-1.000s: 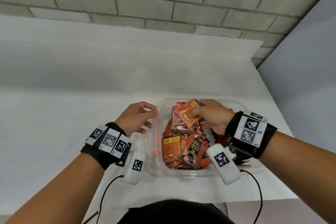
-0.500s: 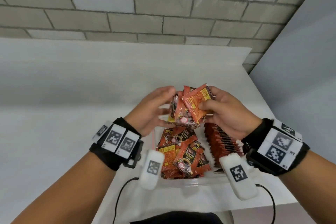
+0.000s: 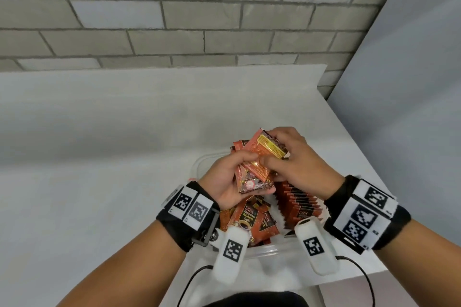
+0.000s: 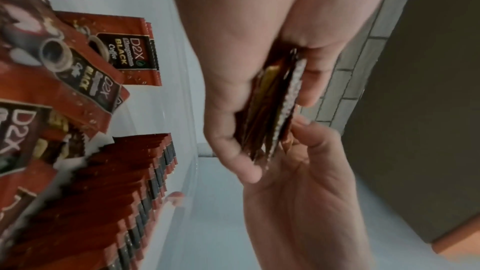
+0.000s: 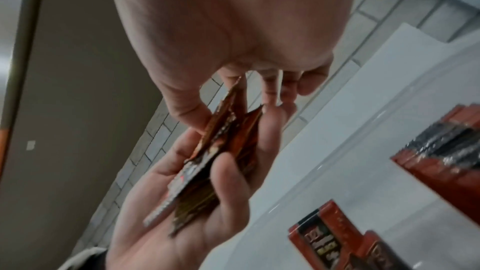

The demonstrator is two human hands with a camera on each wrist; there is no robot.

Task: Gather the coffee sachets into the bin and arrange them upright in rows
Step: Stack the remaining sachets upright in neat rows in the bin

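A stack of red-orange coffee sachets (image 3: 252, 177) is held above the clear plastic bin (image 3: 264, 250). My left hand (image 3: 229, 177) grips the stack from the left, thumb on top. My right hand (image 3: 289, 159) pinches the topmost sachet (image 3: 268, 148) of that stack, tilted. In the left wrist view the stack (image 4: 280, 106) sits edge-on between my left hand (image 4: 233, 100) and my right hand (image 4: 306, 171). The right wrist view shows the same stack (image 5: 207, 161). Inside the bin, a row of upright sachets (image 3: 298, 203) stands on the right and loose sachets (image 3: 249, 217) lie on the left.
The bin stands on a white table (image 3: 99, 157) near its front right corner. A grey brick wall (image 3: 174, 20) runs behind, and a plain grey wall (image 3: 411, 82) is to the right. Cables (image 3: 361, 274) hang from both wrist cameras.
Both hands rose from the bin with the sachet stack. My left hand, empty a second ago, now grips the stack, and my right hand shifted to the top sachet.
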